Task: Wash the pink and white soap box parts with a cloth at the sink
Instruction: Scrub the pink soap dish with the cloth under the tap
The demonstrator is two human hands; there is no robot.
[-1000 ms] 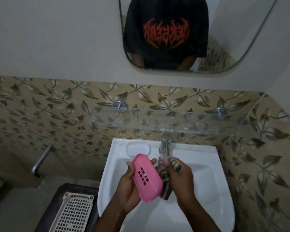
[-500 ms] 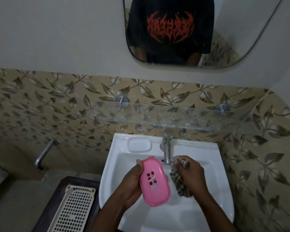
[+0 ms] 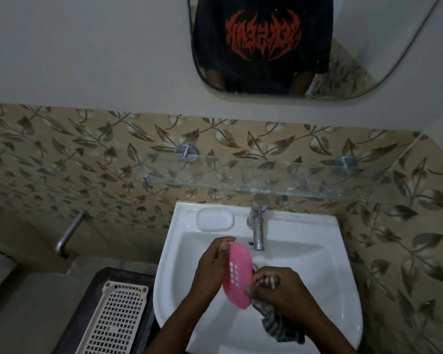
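Over the white sink point(image 3: 317, 251), my left hand point(image 3: 210, 269) grips the pink soap box part point(image 3: 238, 274) by its left edge and top end. The part is oval with a grid of small drain holes, and it stands tilted on edge. My right hand point(image 3: 284, 290) holds a crumpled striped grey cloth point(image 3: 279, 325) against the part's lower right side; the cloth's loose end hangs below my wrist into the basin. No white soap box part shows in my hands.
A chrome tap point(image 3: 257, 226) stands at the back of the sink, with a moulded soap recess point(image 3: 214, 219) to its left. A glass shelf point(image 3: 266, 180) juts out above the tap. A cream perforated tray point(image 3: 113, 320) lies on a dark stand at lower left.
My right hand has brought the cloth down and left onto the pink part's lower edge. My left hand has turned the part more edge-on and shifted it slightly back.
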